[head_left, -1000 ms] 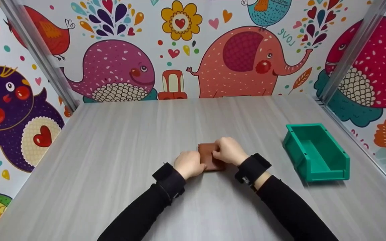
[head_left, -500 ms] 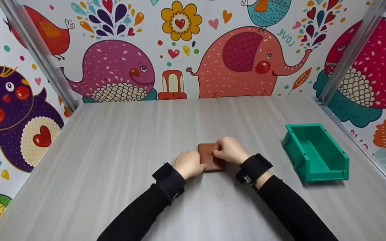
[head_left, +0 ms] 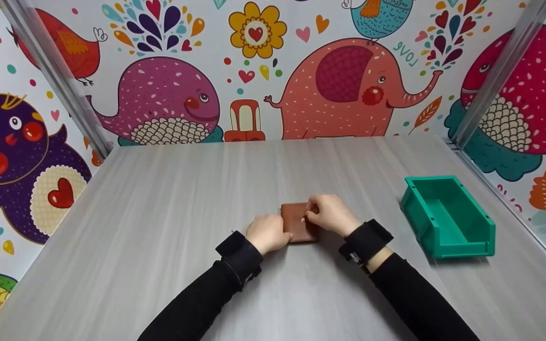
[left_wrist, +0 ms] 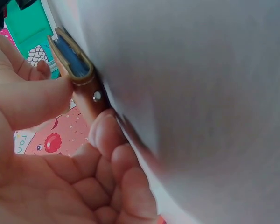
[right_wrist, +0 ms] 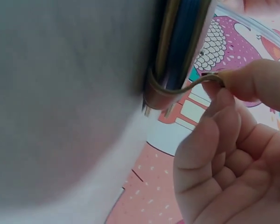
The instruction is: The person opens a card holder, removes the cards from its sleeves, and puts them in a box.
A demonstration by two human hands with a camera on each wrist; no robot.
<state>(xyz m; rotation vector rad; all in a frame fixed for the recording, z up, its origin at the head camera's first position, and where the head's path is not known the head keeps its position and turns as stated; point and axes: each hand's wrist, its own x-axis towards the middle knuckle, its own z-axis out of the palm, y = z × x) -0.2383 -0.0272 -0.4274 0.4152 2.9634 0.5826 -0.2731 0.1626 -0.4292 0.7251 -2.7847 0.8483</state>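
Observation:
A small brown leather card holder point(head_left: 294, 229) lies on the table between the two hands, with blue leaves point(left_wrist: 71, 57) showing between its covers. My left hand point(head_left: 266, 233) grips its left edge, thumb on the upper cover and fingers against the spine side. In the right wrist view a narrow closure strap point(right_wrist: 191, 87) curves up off the card holder's open side. The strap's end is pinched between the thumb and index finger of my right hand point(head_left: 331, 214). A small metal snap point(head_left: 303, 219) shows on the upper cover.
To the right on the pale wood-grain table point(head_left: 183, 199) stands a green plastic bin point(head_left: 462, 248), its low front toward me. Panels with cartoon animals point(head_left: 168, 99) bound the back and sides, with metal posts at the corners.
My right hand has drawn back slightly to the right, pulling the strap's end up from the cover, and the metal snap has come into sight. The left hand keeps its place.

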